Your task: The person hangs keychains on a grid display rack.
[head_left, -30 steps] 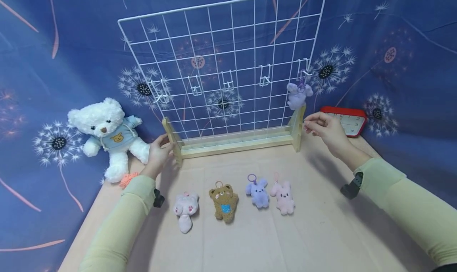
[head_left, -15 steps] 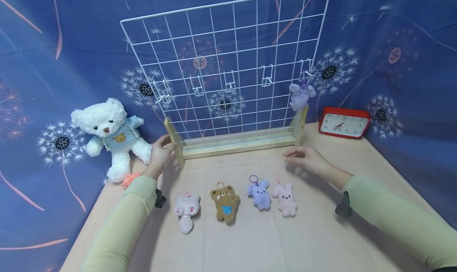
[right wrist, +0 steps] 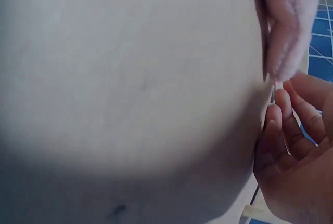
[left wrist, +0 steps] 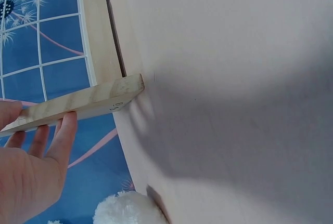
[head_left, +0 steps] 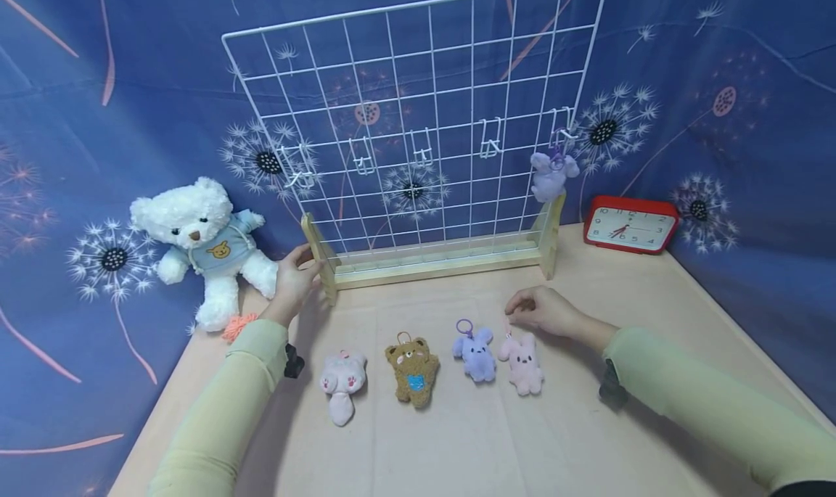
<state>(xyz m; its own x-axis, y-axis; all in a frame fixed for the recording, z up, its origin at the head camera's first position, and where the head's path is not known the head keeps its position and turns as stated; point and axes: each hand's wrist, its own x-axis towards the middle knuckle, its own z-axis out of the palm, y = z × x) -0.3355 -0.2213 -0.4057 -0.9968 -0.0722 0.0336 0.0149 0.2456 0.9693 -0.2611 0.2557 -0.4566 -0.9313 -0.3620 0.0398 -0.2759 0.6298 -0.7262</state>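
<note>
My left hand (head_left: 295, 283) grips the left upright of the wooden stand (head_left: 320, 254), thumb on one face and fingers on the other, as the left wrist view shows. My right hand (head_left: 545, 310) has its fingertips right at the loop (head_left: 508, 326) of a pink plush keychain (head_left: 525, 365), which lies on the table. In the right wrist view the fingers (right wrist: 285, 104) reach the end of the pink plush (right wrist: 291, 21). Left of it lie a purple plush keychain (head_left: 478, 355), a brown bear keychain (head_left: 414, 374) and a pale plush keychain (head_left: 342, 384).
The stand holds a white wire grid (head_left: 431, 69) with several white hooks (head_left: 423, 156). Another purple plush keychain (head_left: 551, 176) hangs from the rightmost hook. A white teddy bear (head_left: 215, 254) and orange yarn (head_left: 239, 327) are at the left, a red clock (head_left: 630, 225) at the back right.
My right hand has come from beside the stand's right upright, down and leftward to the pink plush keychain's loop. My left hand stays on the stand; the head view shifted slightly.
</note>
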